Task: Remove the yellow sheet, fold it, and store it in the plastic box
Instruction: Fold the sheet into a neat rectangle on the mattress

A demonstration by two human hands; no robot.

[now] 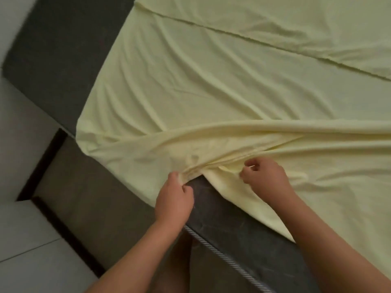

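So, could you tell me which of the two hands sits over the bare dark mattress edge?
The left hand, gripping the yellow sheet where the mattress is uncovered; the right hand lies wholly over fabric.

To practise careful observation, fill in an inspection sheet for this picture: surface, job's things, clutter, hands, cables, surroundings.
Surface: dark grey mattress, bare along the near edge.
Job's things: yellow sheet, wrinkled, mostly spread over the mattress; plastic box not in view.
Clutter: nothing seen.
Hands: left hand grips the sheet's bunched edge; right hand curled on the sheet, grip unclear.
Cables: nothing seen; striped piping edges the mattress.
Surroundings: pale tiled floor, brown bed base.
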